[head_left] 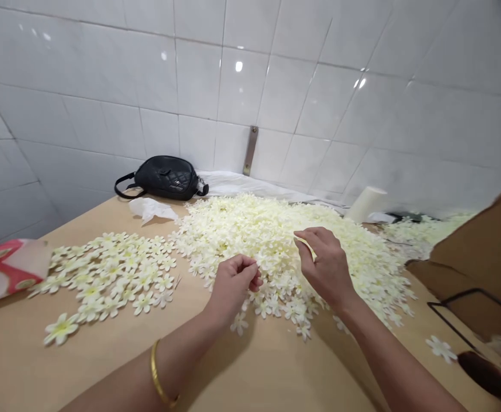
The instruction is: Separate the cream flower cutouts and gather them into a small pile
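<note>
1. In the head view, the left hand (232, 284) is in front of the large flower pile (250, 223), its thumb and forefinger pressed together and the other fingers curled; whether a flower is pinched there cannot be told.
2. The right hand (325, 266) is over the pile's near right part, thumb and forefinger held apart with a gap between the tips.
3. The pile of pale yellow-white flowers covers the middle of the table (138, 360), with loose ones along its near edge.
4. Left of it, a flatter group of flowers (113, 274) is spread out beside a red-and-white package (12, 264).
5. A black bag (166, 176) sits at the back against the tiled wall (104, 68), a crumpled white tissue (152, 210) just in front.
6. A white cylinder (365, 204) leans behind the pile.
7. At right, a single flower (441, 349) lies near a brown panel (482, 252).
8. A gold bangle (154, 366) circles the left forearm.
</note>
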`<state>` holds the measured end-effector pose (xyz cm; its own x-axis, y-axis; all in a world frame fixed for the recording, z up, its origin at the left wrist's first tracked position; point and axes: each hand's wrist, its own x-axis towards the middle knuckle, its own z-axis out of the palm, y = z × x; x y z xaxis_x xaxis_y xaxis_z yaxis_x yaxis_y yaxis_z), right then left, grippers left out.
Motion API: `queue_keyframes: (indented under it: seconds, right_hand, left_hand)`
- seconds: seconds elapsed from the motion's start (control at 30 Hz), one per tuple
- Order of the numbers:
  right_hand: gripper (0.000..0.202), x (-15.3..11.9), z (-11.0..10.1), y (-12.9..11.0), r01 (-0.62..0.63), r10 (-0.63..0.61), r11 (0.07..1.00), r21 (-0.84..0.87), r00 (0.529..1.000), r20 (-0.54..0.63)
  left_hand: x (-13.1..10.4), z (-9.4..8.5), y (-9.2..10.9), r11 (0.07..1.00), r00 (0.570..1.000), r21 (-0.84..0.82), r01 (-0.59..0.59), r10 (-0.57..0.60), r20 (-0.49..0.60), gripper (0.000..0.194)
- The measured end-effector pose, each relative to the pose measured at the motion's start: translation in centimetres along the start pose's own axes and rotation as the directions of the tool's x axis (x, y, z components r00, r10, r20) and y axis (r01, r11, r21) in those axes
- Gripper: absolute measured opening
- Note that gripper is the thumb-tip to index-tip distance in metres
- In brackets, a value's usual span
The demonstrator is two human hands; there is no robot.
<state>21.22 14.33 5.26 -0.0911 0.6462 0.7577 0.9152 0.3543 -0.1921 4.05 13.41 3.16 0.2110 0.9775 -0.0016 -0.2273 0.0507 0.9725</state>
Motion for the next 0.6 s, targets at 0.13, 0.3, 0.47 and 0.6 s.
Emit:
queue_keyframes:
  seconds: [0.13,0.3,0.47,0.6]
  right_hand:
    - [0.017,-1.8,-0.1,-4.1,0.029,-0.086,0.951,0.308,0.981,0.172]
    - [0.021,-3.3,1.4,-5.2,-0.068,-0.009,0.914,0.400,0.982,0.187]
    - [0.020,-3.5,1.5,-4.4,-0.258,0.145,0.821,0.509,0.957,0.250]
    - [0.021,-3.7,1.4,-4.4,-0.323,0.172,0.770,0.550,0.936,0.308]
  left_hand:
    - [-0.1,0.1,-0.2,0.999,1.000,-0.038,-0.004,0.005,0.019,0.013]
    - [0.0,0.0,-0.4,0.994,0.997,-0.106,0.033,-0.026,0.066,0.013]
    - [0.1,0.1,-0.7,0.986,0.994,-0.145,0.080,-0.069,0.082,0.013]
    - [0.1,0.1,-0.6,0.990,0.994,-0.118,0.080,-0.070,0.085,0.014]
